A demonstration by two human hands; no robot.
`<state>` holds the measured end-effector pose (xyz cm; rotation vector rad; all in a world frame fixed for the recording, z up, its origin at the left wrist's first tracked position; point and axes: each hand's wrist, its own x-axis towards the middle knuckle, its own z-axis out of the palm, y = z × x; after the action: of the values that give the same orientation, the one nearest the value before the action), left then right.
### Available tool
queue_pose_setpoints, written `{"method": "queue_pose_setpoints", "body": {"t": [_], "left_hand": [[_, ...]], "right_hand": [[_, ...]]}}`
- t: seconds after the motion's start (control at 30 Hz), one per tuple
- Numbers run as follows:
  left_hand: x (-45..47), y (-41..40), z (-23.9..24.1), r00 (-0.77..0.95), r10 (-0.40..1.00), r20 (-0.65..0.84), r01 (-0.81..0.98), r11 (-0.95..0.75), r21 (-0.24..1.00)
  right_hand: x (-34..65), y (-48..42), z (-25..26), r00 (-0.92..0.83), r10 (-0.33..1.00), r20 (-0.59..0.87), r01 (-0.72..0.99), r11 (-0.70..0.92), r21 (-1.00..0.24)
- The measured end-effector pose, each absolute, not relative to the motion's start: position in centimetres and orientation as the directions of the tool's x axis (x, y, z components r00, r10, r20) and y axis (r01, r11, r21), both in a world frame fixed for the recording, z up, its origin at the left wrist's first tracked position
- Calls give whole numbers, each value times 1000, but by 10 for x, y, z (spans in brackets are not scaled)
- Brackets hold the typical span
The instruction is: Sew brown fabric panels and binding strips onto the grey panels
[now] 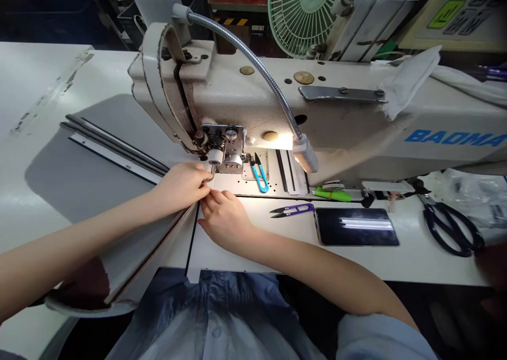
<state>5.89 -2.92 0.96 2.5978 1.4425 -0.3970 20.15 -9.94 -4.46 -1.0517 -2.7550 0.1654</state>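
Note:
A cream BAOMA sewing machine (348, 122) stands on a white table (277, 254). A grey fabric piece (79, 175) lies to the left of the needle area and hangs over the table's front edge. My left hand (180, 186) rests on the fabric beside the presser foot (216, 162), fingers curled and pinching its edge. My right hand (224, 215) lies just in front of the needle plate, its fingertips meeting the left hand's on the same fabric edge. What exactly sits between the fingertips is too small to tell.
Blue thread snips (259, 176) lie on the machine bed, purple snips (293, 210) on the table. A dark phone (356, 227), a green marker (332, 194), black scissors (451, 225), a gooseneck lamp (304, 151), a green fan (304, 11) and a thread cone (156, 3) surround the machine.

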Motion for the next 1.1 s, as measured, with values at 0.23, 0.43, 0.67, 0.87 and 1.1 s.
{"method": "queue_pose_setpoints", "body": {"t": [0.23,0.43,0.67,0.87,1.1], "left_hand": [[62,-7,-4,401,883,-243,902,-427,-64],[55,-49,22,569,801,-187,814,-581,-15],[43,-71,29,421,741,-523,884,-465,51],[53,-42,14,429,752,-500,897,-421,136],[55,-53,28,408,753,-516,885,-464,23]], "right_hand": [[202,-82,-46,-690,713,129,677,697,-234],[202,-89,-57,-708,681,188,659,732,-171],[195,-106,-63,-759,619,202,620,782,-68],[194,-97,-58,-736,660,151,640,751,-162],[202,-97,-52,-737,658,155,641,753,-149]]}}
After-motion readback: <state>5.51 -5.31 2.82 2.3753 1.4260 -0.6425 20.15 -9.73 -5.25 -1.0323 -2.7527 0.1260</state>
